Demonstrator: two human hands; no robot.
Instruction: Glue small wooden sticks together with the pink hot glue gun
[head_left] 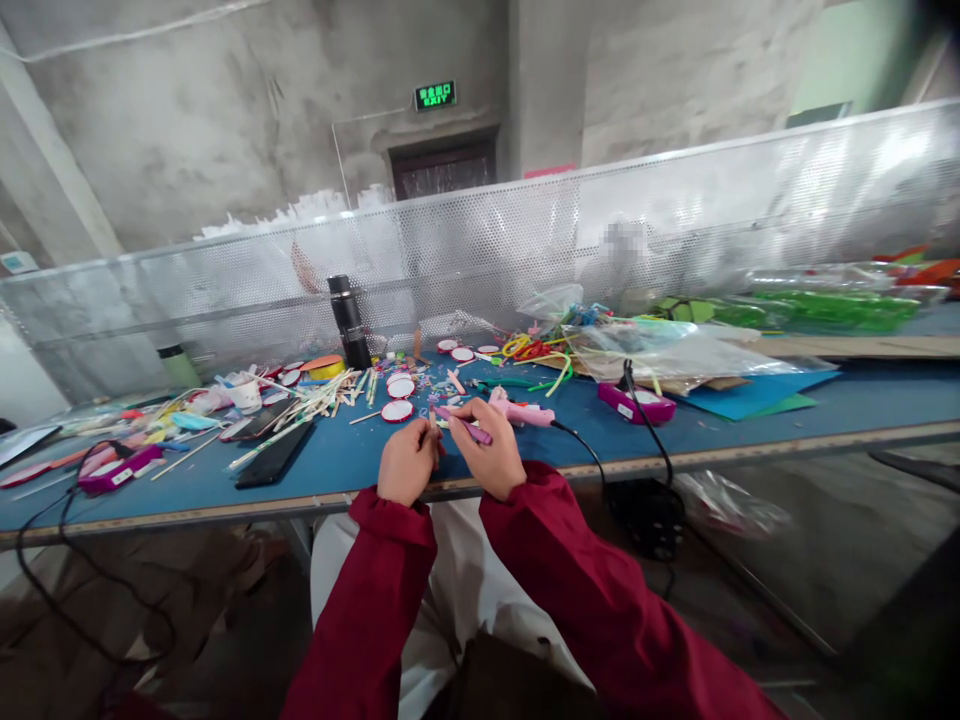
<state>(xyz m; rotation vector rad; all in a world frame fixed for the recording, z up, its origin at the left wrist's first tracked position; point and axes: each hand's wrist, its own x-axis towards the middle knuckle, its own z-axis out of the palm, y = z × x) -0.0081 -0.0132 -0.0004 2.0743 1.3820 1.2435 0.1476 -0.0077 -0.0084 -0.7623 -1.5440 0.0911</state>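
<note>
While both hands work together at the near edge of the blue tabletop (825,405), the right hand (491,455) has its grip closed around a thin purple stick (466,425). Its long axis runs from upper left to lower right. The left hand (406,465) pinches something small beside that stick's left end; what it is, I cannot tell. A pink glue gun (521,411) lies just behind the hands.
</note>
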